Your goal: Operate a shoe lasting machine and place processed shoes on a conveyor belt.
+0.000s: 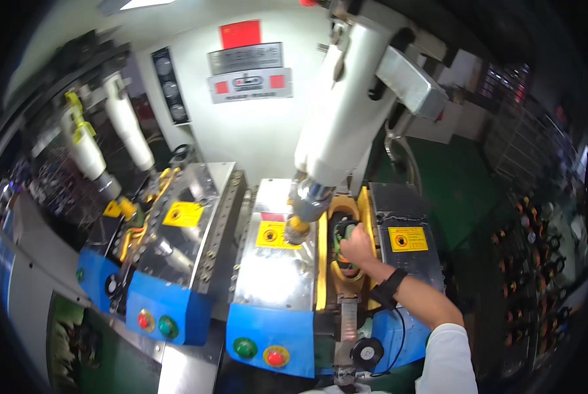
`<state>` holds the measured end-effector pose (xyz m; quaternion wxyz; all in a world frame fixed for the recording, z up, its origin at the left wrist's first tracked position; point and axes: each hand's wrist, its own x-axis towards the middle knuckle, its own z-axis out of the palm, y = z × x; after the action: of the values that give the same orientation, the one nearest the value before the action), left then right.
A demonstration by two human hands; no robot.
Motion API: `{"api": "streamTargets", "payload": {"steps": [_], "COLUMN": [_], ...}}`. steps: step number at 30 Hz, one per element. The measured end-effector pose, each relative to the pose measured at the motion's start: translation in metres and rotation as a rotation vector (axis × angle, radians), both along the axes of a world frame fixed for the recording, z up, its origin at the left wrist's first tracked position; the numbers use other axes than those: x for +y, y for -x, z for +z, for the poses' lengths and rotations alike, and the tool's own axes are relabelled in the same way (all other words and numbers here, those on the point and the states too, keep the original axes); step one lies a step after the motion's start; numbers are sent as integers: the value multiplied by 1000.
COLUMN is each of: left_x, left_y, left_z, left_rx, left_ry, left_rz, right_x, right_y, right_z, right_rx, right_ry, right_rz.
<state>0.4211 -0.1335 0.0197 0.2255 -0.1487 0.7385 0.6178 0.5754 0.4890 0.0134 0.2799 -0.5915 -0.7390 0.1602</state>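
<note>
My right hand [357, 247] reaches in from the lower right, a black band around its wrist. Its fingers are curled closed on a dark shoe with green and orange parts [342, 230]. That shoe lies lengthwise in a yellow-edged cradle [345, 287] between two metal blocks of the machine. Part of the shoe is hidden behind my hand. My left hand is out of the picture.
A thick white press arm [336, 108] slants down just left of the cradle. Blue panels carry green [245, 347] and red buttons [275, 356]; a black knob [367, 353] sits below the cradle. A second press station [169, 243] stands left. Racked shoes [533, 276] line the right.
</note>
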Motion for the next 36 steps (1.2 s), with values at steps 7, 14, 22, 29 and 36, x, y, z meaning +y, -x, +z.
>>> {"api": "streamTargets", "payload": {"steps": [7,14,22,29,36], "left_x": [53,44,30,-45,-56], "left_y": [-7,77,66,124,101], "left_z": [-1,1,-45,-21,-31], "left_rx": [-340,-558,-690,-475,-127], "left_ry": [-152,-341,-398,-490,-116], "left_rz": [-43,-128,-162,-75,16], "right_x": [-35,-71,-292,-364,-463], "right_y": [21,12,178,198,109], "right_z": [26,21,18,22,-23], "right_rx": [181,-268,-194,64,409], "right_ry": [11,-419,-257,-189,487], "right_rz": [-32,-77,684,864,839]}}
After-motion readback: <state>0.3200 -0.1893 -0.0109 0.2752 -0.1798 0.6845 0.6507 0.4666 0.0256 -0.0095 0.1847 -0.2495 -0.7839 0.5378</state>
